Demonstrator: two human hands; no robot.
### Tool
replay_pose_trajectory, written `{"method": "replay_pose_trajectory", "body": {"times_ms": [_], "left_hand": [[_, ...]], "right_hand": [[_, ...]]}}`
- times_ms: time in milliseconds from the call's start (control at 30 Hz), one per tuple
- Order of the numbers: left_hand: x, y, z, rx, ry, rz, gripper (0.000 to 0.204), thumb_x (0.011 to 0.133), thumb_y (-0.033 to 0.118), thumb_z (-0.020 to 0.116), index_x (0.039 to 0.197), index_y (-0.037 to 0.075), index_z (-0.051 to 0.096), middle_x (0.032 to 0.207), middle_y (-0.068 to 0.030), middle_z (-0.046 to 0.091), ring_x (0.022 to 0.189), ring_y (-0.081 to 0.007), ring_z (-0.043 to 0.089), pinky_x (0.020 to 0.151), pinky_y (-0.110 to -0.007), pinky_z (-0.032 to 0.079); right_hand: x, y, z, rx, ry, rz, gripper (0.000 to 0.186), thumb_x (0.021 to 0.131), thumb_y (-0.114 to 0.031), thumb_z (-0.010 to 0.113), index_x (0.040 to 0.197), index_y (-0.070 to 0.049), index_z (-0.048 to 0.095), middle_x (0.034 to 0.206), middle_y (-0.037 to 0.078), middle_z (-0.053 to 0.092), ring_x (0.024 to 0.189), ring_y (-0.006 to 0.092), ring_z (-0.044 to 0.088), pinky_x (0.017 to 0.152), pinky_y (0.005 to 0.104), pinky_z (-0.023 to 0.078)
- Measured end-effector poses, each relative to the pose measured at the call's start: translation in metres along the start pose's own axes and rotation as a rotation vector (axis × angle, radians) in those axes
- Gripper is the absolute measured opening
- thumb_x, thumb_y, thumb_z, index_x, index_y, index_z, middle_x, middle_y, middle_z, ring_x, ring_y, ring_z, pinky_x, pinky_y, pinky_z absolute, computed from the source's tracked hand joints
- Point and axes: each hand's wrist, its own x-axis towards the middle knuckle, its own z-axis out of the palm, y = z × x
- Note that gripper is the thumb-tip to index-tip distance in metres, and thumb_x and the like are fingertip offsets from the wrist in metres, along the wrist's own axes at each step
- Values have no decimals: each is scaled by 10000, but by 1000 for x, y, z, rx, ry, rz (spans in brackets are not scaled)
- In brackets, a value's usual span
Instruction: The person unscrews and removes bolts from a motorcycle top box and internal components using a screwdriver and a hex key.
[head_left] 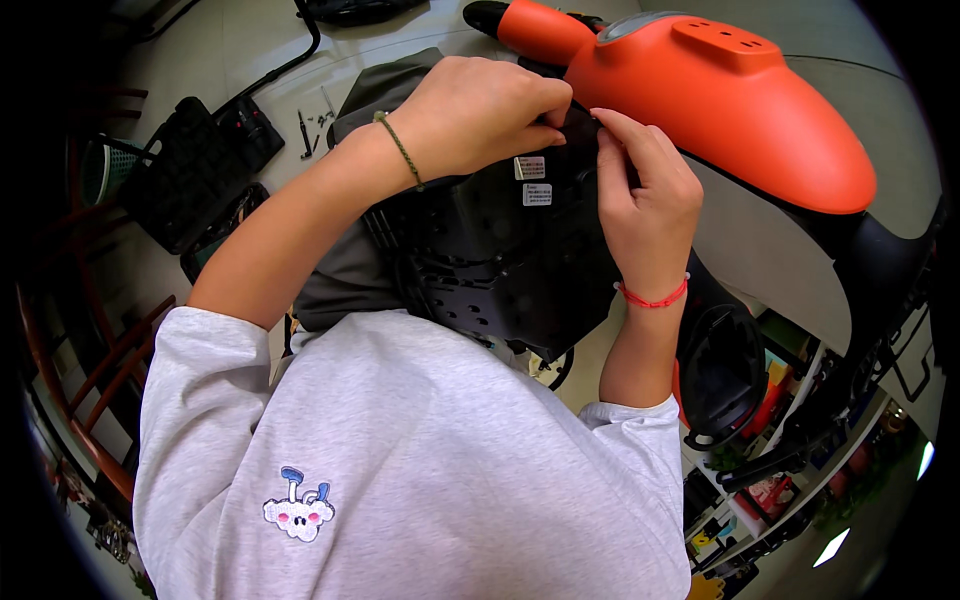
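Note:
In front of me is a black plastic panel [570,260] with holes, slots and two small white labels [537,194]. My left hand [480,110] reaches over its far part, thumb and fingers drawn together; what they grip, if anything, is hidden. At the panel's far right edge, my right hand [652,195] pinches thumb and forefinger together. A tiny dark spot shows at its fingertips, too small to name. Just beyond both hands lies the orange body cover [740,110] of what looks like a scooter, with a handlebar grip [487,17] at its left end.
On the floor at left are an open black tool case [165,180], a slim dark tool [304,135] and several small metal pieces. A black rear-view mirror [722,372] hangs at right, above a filled shelf [770,490]. A reddish wooden chair [95,380] stands far left.

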Motion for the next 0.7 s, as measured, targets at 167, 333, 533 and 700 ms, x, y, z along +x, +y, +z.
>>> {"method": "replay_pose_trajectory", "body": {"times_ms": [167, 333, 533, 700], "left_hand": [[0, -3, 3, 7, 26, 28, 178, 835, 288, 683, 881, 132, 612, 727, -36, 642, 686, -255, 621, 587, -375, 463], [1, 3, -4, 3, -85, -41, 154, 846, 295, 662, 902, 151, 653, 800, -13, 681, 780, -230, 661, 665, -385, 505], [1, -6, -2, -57, -64, 36, 159, 826, 264, 690, 918, 137, 665, 787, -28, 663, 710, -246, 629, 621, -362, 475], [0, -9, -1, -29, -47, 61, 161, 830, 267, 686, 921, 136, 669, 781, -38, 653, 721, -244, 625, 624, -367, 470]], "right_hand": [[5, -19, 4, 57, -10, 160, 103, 836, -120, 690, 855, -22, 663, 688, 86, 619, 581, 206, 600, 543, 309, 462], [5, -22, 5, 28, -28, 268, 103, 846, -117, 674, 849, -16, 650, 715, 92, 637, 600, 208, 615, 551, 311, 468], [7, -19, 3, 230, -57, 157, 78, 857, -19, 631, 932, -9, 649, 843, 116, 672, 718, 235, 663, 668, 306, 518], [10, 6, -3, 250, -163, -125, 201, 837, 56, 627, 1009, -42, 659, 911, 97, 690, 827, 244, 675, 720, 316, 531]]}}
